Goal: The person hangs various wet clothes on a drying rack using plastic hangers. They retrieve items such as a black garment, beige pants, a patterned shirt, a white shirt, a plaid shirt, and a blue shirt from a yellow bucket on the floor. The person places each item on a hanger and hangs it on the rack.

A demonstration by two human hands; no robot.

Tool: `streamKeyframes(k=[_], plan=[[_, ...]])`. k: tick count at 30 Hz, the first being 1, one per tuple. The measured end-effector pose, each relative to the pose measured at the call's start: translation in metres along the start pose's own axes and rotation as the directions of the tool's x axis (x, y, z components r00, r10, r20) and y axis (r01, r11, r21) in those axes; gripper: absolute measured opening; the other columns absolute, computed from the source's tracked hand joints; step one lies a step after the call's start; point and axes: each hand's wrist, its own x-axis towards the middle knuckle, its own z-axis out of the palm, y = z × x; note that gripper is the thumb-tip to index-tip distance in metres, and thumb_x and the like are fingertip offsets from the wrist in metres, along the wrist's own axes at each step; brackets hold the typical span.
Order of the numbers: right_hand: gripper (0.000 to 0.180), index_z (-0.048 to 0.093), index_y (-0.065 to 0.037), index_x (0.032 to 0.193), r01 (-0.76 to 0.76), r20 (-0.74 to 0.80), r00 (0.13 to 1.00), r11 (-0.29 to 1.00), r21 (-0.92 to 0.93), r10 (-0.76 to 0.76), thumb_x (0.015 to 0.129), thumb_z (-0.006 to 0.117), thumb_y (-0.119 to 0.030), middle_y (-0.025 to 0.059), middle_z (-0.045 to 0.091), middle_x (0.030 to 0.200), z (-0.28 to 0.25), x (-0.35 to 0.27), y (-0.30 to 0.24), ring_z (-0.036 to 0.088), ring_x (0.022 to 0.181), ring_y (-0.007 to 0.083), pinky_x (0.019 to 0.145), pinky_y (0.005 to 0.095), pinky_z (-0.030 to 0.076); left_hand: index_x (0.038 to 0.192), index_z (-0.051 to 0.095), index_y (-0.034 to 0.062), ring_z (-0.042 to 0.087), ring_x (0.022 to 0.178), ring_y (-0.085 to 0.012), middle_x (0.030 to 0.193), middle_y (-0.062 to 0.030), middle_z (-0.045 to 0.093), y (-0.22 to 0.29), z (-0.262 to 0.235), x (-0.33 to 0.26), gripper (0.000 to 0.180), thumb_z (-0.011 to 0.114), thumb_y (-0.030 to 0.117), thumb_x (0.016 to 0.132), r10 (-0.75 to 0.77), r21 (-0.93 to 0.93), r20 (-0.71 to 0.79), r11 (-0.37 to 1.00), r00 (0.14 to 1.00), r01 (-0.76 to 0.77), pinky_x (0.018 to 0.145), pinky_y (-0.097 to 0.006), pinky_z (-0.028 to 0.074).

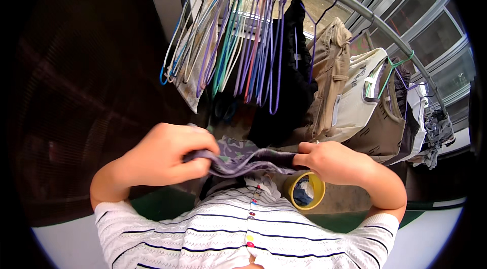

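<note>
My left hand (165,155) and my right hand (332,161) each grip one end of a small grey-purple patterned garment (248,157), stretched between them at chest height. Above it a metal clothes rail (355,7) carries several empty wire hangers (238,40) in blue, purple, green and red. Further right on the rail hang a black garment (289,76), beige trousers (329,76) and a white top (357,96).
A yellow bucket (303,190) with cloth inside stands on the floor below my right hand. More hung clothes (431,132) fill the rail's right end. Window frames (421,15) are behind the rail. A dark wall (86,91) is at left.
</note>
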Motion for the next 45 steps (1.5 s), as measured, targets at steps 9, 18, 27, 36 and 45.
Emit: streamKeyframes(k=[9,18,27,36,45], plan=[[0.013,0.068,-0.004,0.093,-0.058,-0.886,0.458,0.992,-0.115,-0.076,0.081,0.066,0.000,0.0105,0.064,0.089,-0.113,0.096,-0.013,0.064,0.080,0.0290,0.070,0.0367,0.053,0.087,0.069,0.0010,0.065,0.069,-0.0312,0.076,-0.0144,0.065,-0.057,0.047,0.018,0.024,0.068,0.023,0.077,0.011,-0.027,-0.034,1.000,0.999,-0.012,0.063,-0.035,0.051],[0.006,0.067,-0.011,0.087,-0.250,-0.866,0.416,0.881,-0.402,-0.277,0.081,0.068,-0.010,0.0022,0.065,0.082,-0.126,0.187,0.015,0.061,0.087,0.0248,0.078,0.0391,0.043,0.086,0.069,0.0010,0.064,0.066,-0.0283,0.075,-0.0136,0.065,-0.101,0.044,-0.003,0.022,0.068,0.021,0.077,-0.042,-0.132,-0.138,0.991,0.990,0.023,0.062,-0.034,0.050],[0.004,0.069,-0.012,0.078,-0.425,-0.950,0.313,0.892,-0.154,-0.015,0.081,0.069,-0.014,0.0047,0.066,0.081,-0.114,0.183,0.021,0.061,0.084,0.0266,0.075,0.0395,0.041,0.086,0.069,0.0012,0.064,0.067,-0.0280,0.076,-0.0131,0.066,-0.114,0.037,-0.003,0.021,0.068,0.020,0.078,-0.029,-0.136,-0.146,0.991,0.989,0.009,0.061,-0.033,0.050],[0.024,0.072,-0.011,0.075,-0.598,-0.944,0.316,0.792,-0.122,0.092,0.078,0.078,-0.035,0.0043,0.061,0.087,-0.106,0.194,0.005,0.057,0.092,0.0249,0.082,0.0420,0.033,0.087,0.069,0.0009,0.064,0.067,-0.0281,0.076,-0.0130,0.066,-0.117,0.036,0.002,0.021,0.069,0.020,0.078,-0.006,-0.156,-0.112,0.988,0.994,-0.012,0.062,-0.034,0.050],[0.027,0.068,-0.004,0.078,-0.103,-0.924,0.202,0.945,0.311,0.326,0.087,0.068,-0.029,0.0058,0.062,0.082,-0.104,0.183,0.015,0.058,0.088,0.0227,0.083,0.0400,0.036,0.085,0.070,0.0019,0.067,0.073,-0.0309,0.079,-0.0157,0.068,-0.115,0.034,0.001,0.023,0.067,0.024,0.079,-0.040,-0.160,-0.057,0.987,0.998,0.031,0.066,-0.037,0.052]])
